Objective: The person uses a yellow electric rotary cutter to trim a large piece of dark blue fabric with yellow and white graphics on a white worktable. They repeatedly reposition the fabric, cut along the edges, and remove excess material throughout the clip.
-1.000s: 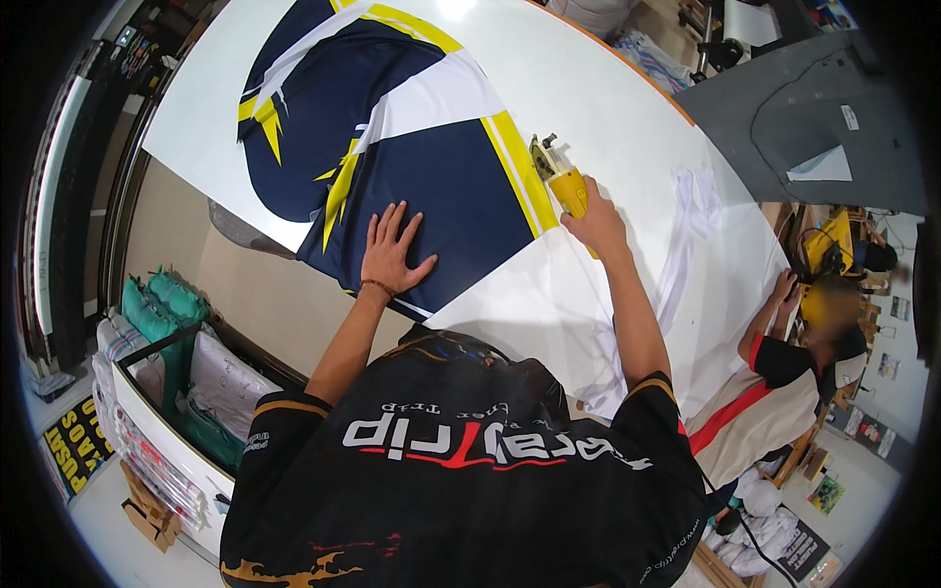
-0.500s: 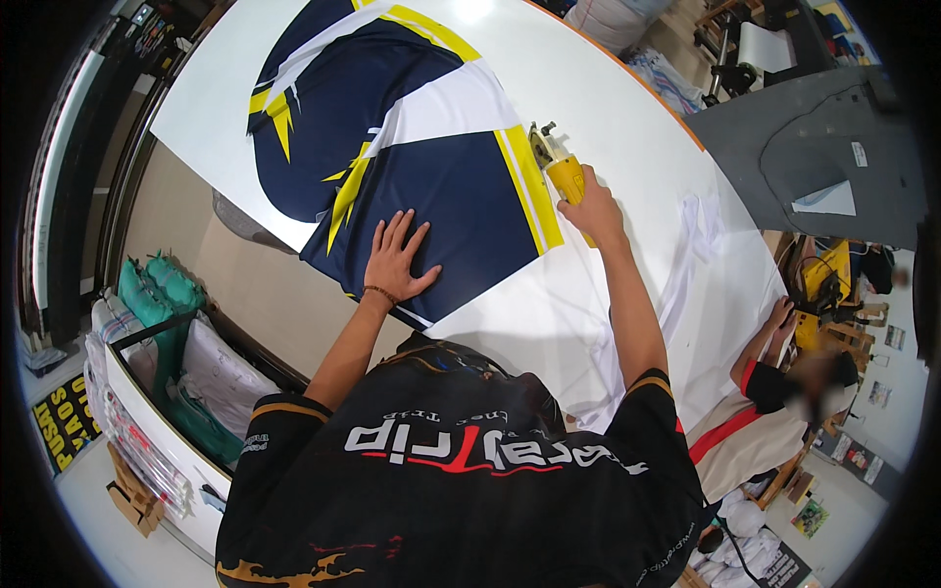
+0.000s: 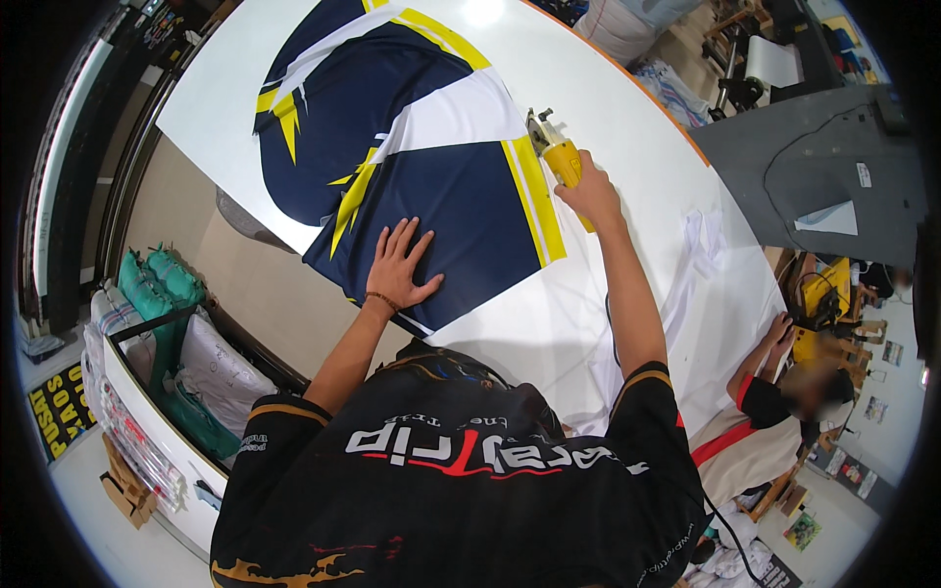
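- The left hand (image 3: 400, 272) lies open and palm-down, fingers spread, on a navy stretch-fabric panel with yellow and white bands (image 3: 461, 206). The broad contact probably steadies the slippery-looking cloth.
- The right hand (image 3: 591, 193), at two o'clock from the left, is wrapped around a yellow-bodied handheld cutter with a metal head (image 3: 563, 165). Gripping it by the body leaves the head clear, pointing towards eleven o'clock.
- The cutter's head stands beside the panel's yellow edge; whether it touches the cloth is too small to tell.
- The panel runs from the left hand up towards twelve o'clock, part flat, part rumpled, on a broad white tabletop (image 3: 608, 108), which gives it even support.
- Loose white fabric strips (image 3: 691, 245) lie at four o'clock from the right hand, clear of the cutter.
- At eight o'clock from the left hand is a white-walled bin with a black rim (image 3: 147, 326). In it are a green plastic-looking bundle (image 3: 169, 358) and a white sack-like bundle (image 3: 221, 353); anything deeper is hidden.
- Clear plastic packets (image 3: 142, 451) rest against the bin's outer side; their contents cannot be made out.
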Demonstrator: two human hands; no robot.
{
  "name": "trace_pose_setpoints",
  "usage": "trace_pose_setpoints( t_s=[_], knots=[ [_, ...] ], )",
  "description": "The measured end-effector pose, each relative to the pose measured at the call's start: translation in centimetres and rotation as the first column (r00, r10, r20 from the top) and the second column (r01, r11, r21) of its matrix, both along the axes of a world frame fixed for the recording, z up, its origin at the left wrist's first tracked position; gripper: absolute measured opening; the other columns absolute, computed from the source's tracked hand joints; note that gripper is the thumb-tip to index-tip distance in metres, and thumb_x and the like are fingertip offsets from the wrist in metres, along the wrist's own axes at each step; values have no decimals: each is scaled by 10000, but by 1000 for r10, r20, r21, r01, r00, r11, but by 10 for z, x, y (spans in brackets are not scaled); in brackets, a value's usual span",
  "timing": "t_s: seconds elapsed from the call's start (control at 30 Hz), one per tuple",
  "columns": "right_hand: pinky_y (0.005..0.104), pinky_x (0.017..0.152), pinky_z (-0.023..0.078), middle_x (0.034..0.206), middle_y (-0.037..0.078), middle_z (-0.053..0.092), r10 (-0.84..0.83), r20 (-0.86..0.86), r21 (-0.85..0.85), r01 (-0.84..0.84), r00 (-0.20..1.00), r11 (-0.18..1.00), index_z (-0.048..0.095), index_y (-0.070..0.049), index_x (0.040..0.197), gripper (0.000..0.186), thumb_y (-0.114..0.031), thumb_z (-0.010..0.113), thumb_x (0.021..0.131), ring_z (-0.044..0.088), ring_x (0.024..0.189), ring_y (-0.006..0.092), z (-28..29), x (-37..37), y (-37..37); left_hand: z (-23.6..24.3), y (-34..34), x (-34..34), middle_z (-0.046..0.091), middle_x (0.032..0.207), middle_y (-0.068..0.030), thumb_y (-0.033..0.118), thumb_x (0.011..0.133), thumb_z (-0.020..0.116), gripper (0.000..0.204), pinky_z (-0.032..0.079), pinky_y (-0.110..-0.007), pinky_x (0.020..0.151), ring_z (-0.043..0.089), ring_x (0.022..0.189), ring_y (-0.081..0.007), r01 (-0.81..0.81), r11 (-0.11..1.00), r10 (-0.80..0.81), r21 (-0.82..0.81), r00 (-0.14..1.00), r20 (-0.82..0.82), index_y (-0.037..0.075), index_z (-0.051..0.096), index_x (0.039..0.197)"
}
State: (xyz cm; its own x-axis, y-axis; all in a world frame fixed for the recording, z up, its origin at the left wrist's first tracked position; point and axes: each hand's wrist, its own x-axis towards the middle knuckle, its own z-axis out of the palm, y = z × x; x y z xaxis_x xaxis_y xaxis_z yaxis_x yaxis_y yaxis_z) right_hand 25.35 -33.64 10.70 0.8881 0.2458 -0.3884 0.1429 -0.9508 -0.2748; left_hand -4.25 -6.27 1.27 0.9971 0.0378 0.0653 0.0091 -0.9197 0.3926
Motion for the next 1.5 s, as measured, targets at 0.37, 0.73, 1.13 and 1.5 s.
trace_pose_setpoints(
  t_s=[0.37,0.73,1.13,1.5],
  knots=[
    [496,889,601,1079,207,746,-138,102,369,92,985,925,588,-43,1306,629,-333,833,804,749,1040,376,-50,28,0,2,0,2,392,1684,-163,570,859,715,824,183,-550,1315,315,1590,-340,4,1000,-4,9,1000,22,188,537,1567],
    [391,501,565,813,103,655,-440,-554,625,703,706,340,646,-16,1119,411,-302,822,883,677,594,249,-55,-35,-138,2,-1,-3,411,1671,-157,585,862,709,811,189,-540,1315,322,1586,-328,-20,1000,18,23,999,51,191,554,1554],
    [411,653,589,891,143,722,-733,-154,580,662,662,476,692,16,1069,498,-431,819,891,731,745,270,-83,-125,-281,17,-84,69,530,1471,-188,519,844,825,827,405,-522,1133,494,1371,-372,145,952,-110,-271,984,141,64,565,1484],
    [494,985,541,1293,209,600,-515,563,279,438,646,855,628,-77,1346,598,-328,845,849,586,1233,391,-61,-174,-213,10,-119,107,698,1077,-123,126,887,773,214,500,-472,990,633,1083,-364,195,893,-200,-406,979,32,71,721,1088]
  ],
)
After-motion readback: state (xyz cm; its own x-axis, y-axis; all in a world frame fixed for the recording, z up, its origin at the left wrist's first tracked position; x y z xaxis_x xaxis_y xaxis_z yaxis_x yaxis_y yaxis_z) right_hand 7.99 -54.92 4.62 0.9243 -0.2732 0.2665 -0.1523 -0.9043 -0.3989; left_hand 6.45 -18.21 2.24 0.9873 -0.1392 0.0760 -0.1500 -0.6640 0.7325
